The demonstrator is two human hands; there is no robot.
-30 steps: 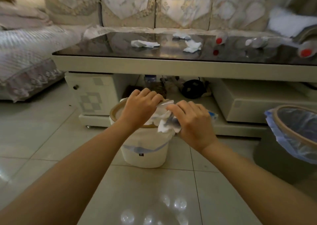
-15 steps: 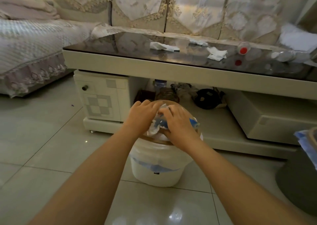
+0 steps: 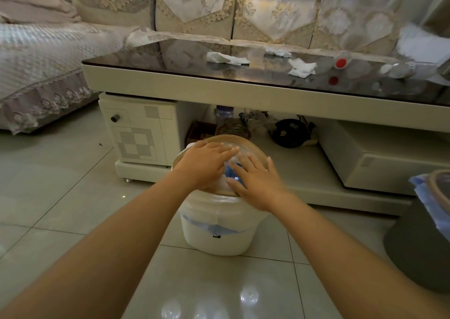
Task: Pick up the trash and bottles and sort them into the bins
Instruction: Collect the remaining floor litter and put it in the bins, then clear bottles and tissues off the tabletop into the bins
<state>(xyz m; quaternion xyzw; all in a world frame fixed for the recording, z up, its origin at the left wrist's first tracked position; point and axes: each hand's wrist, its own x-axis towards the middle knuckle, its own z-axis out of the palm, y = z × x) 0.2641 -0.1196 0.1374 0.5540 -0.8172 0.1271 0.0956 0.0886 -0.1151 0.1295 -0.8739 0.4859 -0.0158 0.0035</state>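
A white bin (image 3: 219, 231) with a wooden rim stands on the floor in front of the coffee table. Both of my hands lie flat over its mouth: my left hand (image 3: 207, 164) and my right hand (image 3: 255, 180), fingers spread, resting on white tissue and a clear bottle with a blue label (image 3: 230, 172) inside the bin. On the dark glass tabletop (image 3: 170, 58) lie crumpled tissues (image 3: 227, 58) (image 3: 301, 67) (image 3: 277, 52), a red-capped bottle (image 3: 341, 61) and a clear bottle (image 3: 399, 69). A grey bin (image 3: 423, 240) with a blue liner stands at the right edge.
A sofa with lace covers (image 3: 267, 9) runs behind the table and along the left. The table's lower shelf (image 3: 292, 158) holds a bottle, a black object and clutter. A white drawer unit (image 3: 138, 131) sits under the table's left end. Tiled floor surrounds the bins.
My hands held the tissue and bottle above the white bin; now they have flattened with fingers spread and press the items down in the bin's mouth. My view has shifted left and nearer.
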